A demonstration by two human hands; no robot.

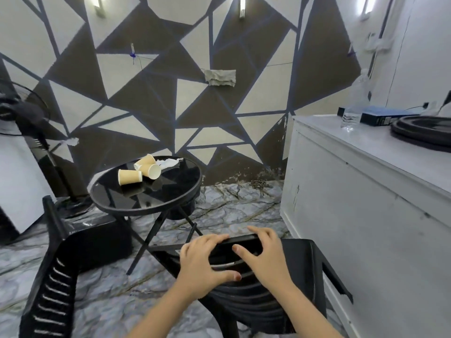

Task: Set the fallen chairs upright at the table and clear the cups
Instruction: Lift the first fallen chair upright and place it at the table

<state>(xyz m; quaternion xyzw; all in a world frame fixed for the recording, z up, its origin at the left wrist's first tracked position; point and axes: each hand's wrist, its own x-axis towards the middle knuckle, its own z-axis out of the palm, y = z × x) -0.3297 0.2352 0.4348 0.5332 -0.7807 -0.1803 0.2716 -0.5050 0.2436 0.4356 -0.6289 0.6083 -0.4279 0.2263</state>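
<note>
A black plastic chair (302, 272) stands tilted in front of me beside the white cabinet. My left hand (200, 262) and my right hand (266, 257) both grip the top edge of its backrest. A second black chair (63, 264) lies tipped over on the floor at the left, its slatted back toward me. Behind them stands a round black glass table (170, 198). Three tan paper cups lie on their sides on it: one at the left (129, 177), one in the middle (151, 170) and one behind (144, 161). Crumpled white paper (168, 163) lies beside them.
A white cabinet (366, 191) fills the right side, carrying a plastic bottle (356, 103), a blue box (380, 115) and a black round lid (424, 130). A black standing fan (26, 113) is at the far left. The floor is marbled.
</note>
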